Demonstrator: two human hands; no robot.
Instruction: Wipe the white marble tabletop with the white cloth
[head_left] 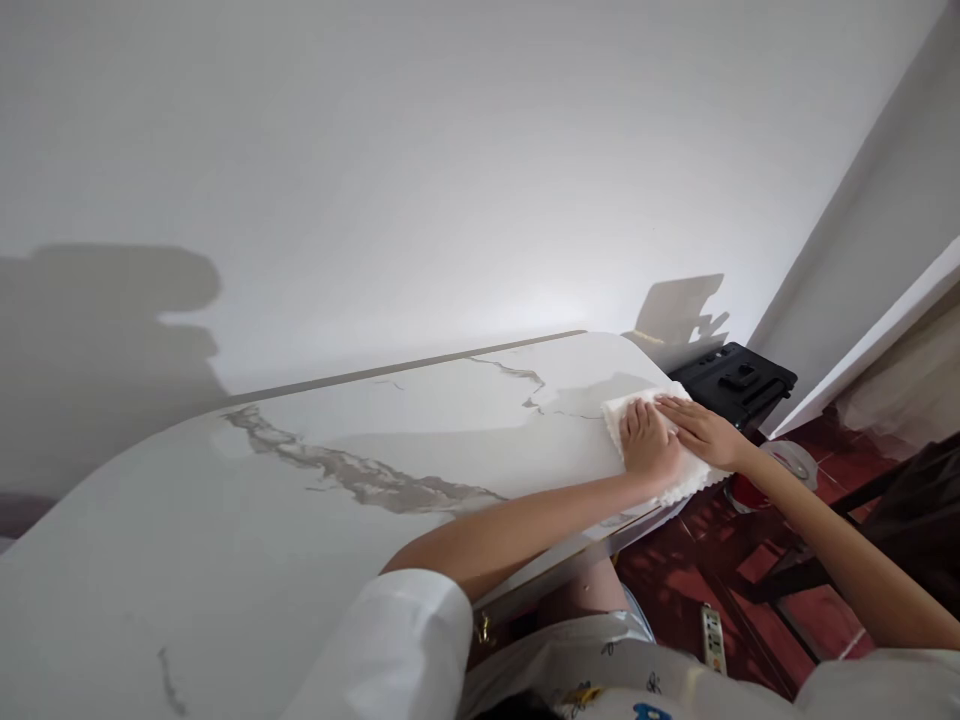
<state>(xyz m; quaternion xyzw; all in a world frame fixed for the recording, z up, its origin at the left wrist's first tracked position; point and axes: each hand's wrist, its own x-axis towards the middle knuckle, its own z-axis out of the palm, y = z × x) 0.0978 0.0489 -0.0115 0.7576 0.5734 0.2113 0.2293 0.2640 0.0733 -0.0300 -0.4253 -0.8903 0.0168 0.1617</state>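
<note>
A white cloth [686, 482] with a scalloped edge lies flat on the right end of a white marble-patterned tabletop [285, 540], partly over its edge. Pressed on the cloth is my left hand [649, 440], its fingers spread and slightly bent. My right hand [703, 432] rests beside it, palm down, with fingers stretched out over the cloth. The two hands are close together, and the cloth beneath them is partly hidden.
A white wall [450, 180] rises behind the table. Past the table's right end stands a black case [739, 380]. On the red tiled floor are a power strip [713, 640], a round clear container [787, 462] and dark wooden furniture [900, 520].
</note>
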